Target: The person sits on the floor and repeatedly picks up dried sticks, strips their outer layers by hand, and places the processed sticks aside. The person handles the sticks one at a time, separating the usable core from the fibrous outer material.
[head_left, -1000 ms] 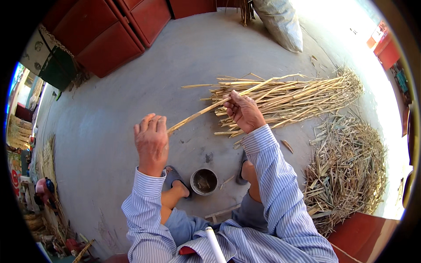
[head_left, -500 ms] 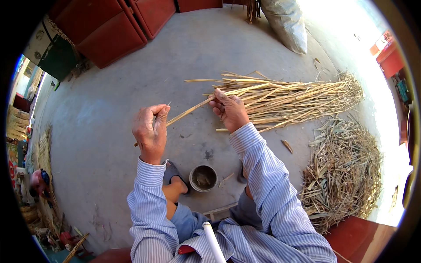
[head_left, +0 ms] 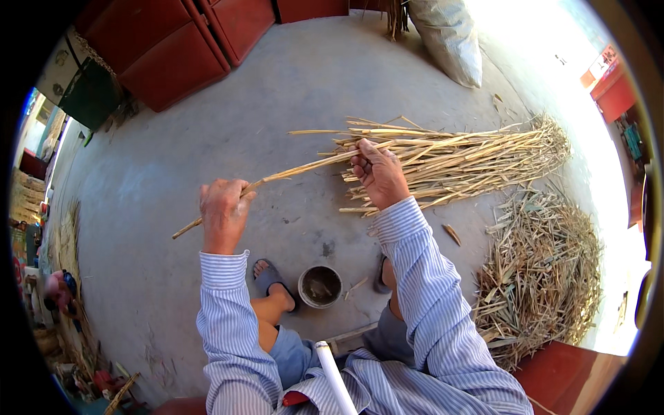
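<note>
A yellow stalk (head_left: 304,168) is gripped by the left hand (head_left: 224,213), one end jutting past it, and pinched by the right hand (head_left: 381,177), slanting between both.

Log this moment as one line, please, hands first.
left hand: holding stalk | right hand: pinching same stalk | stalk: one end past left hand | floor: stalk bundle, loose straw pile, round container

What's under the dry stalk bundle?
Grey floor shows around the dry stalk bundle. Whatever lies directly beneath is covered by it; the right hand also hides part of the bundle's left end.
</note>
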A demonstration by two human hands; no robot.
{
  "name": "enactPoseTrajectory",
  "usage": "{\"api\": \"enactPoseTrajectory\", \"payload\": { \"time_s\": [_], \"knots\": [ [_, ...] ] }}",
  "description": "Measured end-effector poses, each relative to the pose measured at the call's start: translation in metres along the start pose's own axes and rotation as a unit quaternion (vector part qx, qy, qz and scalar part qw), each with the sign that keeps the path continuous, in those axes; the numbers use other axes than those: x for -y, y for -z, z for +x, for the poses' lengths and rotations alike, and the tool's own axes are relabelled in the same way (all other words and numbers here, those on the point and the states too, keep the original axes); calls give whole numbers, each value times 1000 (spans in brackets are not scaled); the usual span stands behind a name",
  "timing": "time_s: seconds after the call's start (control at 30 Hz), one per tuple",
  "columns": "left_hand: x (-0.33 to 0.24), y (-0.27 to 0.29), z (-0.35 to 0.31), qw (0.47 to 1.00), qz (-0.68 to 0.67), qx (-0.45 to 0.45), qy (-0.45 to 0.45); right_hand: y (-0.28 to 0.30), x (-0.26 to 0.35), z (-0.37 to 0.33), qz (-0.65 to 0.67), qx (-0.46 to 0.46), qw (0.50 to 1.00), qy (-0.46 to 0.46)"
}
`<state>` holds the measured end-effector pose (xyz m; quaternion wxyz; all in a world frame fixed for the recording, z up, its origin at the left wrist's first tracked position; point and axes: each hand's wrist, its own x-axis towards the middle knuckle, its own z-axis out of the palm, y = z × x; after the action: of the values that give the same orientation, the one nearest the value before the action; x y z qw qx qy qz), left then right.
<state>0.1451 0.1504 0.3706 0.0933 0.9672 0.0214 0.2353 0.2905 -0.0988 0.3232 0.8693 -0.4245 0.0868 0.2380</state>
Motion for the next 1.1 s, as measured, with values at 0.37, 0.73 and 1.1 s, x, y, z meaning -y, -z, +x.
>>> {"api": "enactPoseTrajectory", "payload": {
  "time_s": [0.37,0.73,1.1],
  "knots": [
    [19,-15,-6,869,-437,63,222,-21,-11,-20,-88,143,986,1],
    [-4,-25,4,997,-27,-70,-19,-34,-31,-21,-104,156,982,-19],
    [47,-6,-15,993,-25,82,86,-5,-5,-6,-81,5,995,57]
  ]
}}
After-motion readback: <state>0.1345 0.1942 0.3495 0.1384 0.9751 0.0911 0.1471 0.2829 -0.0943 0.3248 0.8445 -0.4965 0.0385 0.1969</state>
